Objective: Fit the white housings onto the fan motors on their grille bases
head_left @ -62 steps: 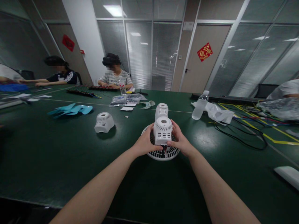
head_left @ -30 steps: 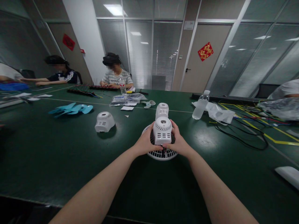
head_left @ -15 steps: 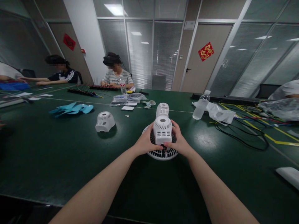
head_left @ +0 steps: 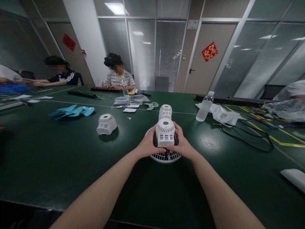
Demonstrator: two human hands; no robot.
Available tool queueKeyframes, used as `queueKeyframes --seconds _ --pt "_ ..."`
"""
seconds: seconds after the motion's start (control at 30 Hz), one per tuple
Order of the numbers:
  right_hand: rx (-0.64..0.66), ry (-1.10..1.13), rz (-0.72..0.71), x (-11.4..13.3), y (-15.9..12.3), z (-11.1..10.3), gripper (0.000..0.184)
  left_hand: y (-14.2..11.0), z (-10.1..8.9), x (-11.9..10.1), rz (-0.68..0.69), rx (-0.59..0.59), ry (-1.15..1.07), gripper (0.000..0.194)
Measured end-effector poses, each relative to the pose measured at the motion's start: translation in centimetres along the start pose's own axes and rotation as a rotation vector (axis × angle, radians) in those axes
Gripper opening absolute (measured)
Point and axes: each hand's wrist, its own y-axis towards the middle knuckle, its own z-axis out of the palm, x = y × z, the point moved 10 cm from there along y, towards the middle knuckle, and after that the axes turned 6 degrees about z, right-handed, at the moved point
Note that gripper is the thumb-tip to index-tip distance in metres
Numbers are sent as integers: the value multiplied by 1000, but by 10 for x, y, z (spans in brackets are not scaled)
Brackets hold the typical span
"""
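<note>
We have both hands cupped around a white vented fan motor housing (head_left: 165,132), the left hand (head_left: 147,144) along its left side and the right hand (head_left: 184,145) along its right, each curled in as far as the housing's width allows. Our thumbs meet the lower front edge, just above a small dark part (head_left: 167,155). The housing stands over a round white fan grille (head_left: 165,161) on the green table (head_left: 152,197), though our hands hide whether it sits fully down on it. Against the picture from about two seconds ago, very little has changed: the right thumb lies slightly further in along the front edge, while the housing stays in nearly the same place. We read that as a small adjustment of grip or alignment rather than the housing being carried anywhere. A second vented housing (head_left: 165,110) stands directly behind, and a third vented housing (head_left: 106,124) is well apart to our left, nearer the light-blue fan blades (head_left: 72,111). A clear bottle (head_left: 205,107) stands off to the right, beside crumpled plastic wrapping (head_left: 225,115).
</note>
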Motion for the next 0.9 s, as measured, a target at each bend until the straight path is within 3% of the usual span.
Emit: queueKeyframes --seconds 0.6,0.9 --pt "-64 10 19 0 -1 -5 116 0 -5 1 -74 9 -7 124" --pt "-40 56 -16 -2 0 -4 112 2 -2 -1 4 18 -14 119"
